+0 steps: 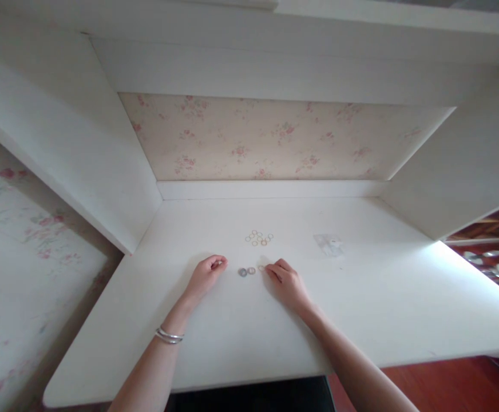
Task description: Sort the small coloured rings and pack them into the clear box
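Note:
On the white desk (361, 309), my left hand (205, 276) rests with fingers curled, pinching what looks like a small ring at its fingertips. My right hand (287, 281) lies to the right, its fingertips touching a small ring (261, 268) on the desk. Between the hands lie a darker grey ring (243, 272) and an orange ring (252, 270). A cluster of several small thin rings (258, 237) sits a little farther back. A silver bangle (169, 336) is on my left wrist.
A small clear plastic bag (329, 244) lies on the desk to the back right. White shelf walls close in on the left and right, with floral wallpaper (266, 140) behind. Red floor shows at the lower right.

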Demonstrator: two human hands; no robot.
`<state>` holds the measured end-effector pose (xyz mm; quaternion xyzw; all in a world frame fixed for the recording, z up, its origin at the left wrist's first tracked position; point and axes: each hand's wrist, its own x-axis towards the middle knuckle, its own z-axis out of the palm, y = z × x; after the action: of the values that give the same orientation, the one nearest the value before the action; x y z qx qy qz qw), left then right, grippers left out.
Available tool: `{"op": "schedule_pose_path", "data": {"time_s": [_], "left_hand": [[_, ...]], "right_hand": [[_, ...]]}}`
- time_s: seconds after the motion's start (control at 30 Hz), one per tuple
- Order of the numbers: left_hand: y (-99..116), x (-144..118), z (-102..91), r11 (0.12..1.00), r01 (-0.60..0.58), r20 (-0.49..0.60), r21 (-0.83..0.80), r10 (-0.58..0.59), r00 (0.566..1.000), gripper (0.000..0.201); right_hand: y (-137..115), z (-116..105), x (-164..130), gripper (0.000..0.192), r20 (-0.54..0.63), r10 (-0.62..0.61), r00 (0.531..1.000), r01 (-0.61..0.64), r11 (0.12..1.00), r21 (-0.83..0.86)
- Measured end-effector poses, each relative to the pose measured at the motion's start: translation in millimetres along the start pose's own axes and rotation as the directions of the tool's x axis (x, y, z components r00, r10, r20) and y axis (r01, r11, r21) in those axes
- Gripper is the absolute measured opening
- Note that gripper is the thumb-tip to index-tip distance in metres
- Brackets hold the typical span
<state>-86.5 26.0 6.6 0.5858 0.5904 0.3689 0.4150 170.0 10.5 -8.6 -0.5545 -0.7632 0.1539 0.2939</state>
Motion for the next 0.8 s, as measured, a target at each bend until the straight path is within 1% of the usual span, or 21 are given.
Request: {"op": "schedule_pose_path", "data": {"time_s": [0.1,0.17,0.23,0.3,0.37,0.43,0.5,0.6,0.67,0.8], "left_hand": [[-1,1,2.3,1.0,-0.003,-0.011,0.012,0.003,1.0,0.036],[1,3,6.1,0.999,-0.003,-0.005,0.043,0.003,1.0,0.034],[4,6,12.2,0.995,-0.024,0.022,0.098,0.022,1.0,0.032],[11,12,20.5,0.981,-0.082,0.064,0.174,0.072,0.995,0.03],[19,20,29.7,0.951,-0.168,0.105,0.261,0.145,0.984,0.029],[28,30,38.7,0.902,-0.253,0.135,0.349,0.219,0.966,0.027],[36,40,46.7,0.848,-0.313,0.159,0.427,0.271,0.949,0.025],[43,54,57.3,0.775,-0.35,0.198,0.526,0.289,0.937,0.022],[45,60,63.7,0.734,-0.35,0.217,0.582,0.274,0.937,0.021],[45,67,74.2,0.662,-0.336,0.24,0.67,0.235,0.942,0.024]], "right_hand": [[6,-1,0,0.031,-0.082,0.074,0.994,-0.071,0.997,0.043],[7,-1,0,0.029,-0.076,0.081,0.994,-0.079,0.996,0.027],[5,-2,1,0.028,-0.03,0.032,0.999,-0.033,0.999,-0.037],[1,-3,1,0.028,0.025,-0.031,0.999,0.034,0.993,-0.113],[-3,-5,0,0.028,0.062,-0.066,0.996,0.075,0.984,-0.163],[-4,-7,0,0.029,0.077,-0.08,0.994,0.093,0.98,-0.177],[-4,-7,-1,0.029,0.076,-0.09,0.993,0.102,0.981,-0.168],[1,-6,-1,0.027,0.05,-0.1,0.994,0.105,0.989,-0.104],[5,-5,0,0.027,0.007,-0.08,0.997,0.08,0.997,-0.008],[14,-4,3,0.029,-0.097,0.071,0.993,-0.047,0.972,0.231]]}}
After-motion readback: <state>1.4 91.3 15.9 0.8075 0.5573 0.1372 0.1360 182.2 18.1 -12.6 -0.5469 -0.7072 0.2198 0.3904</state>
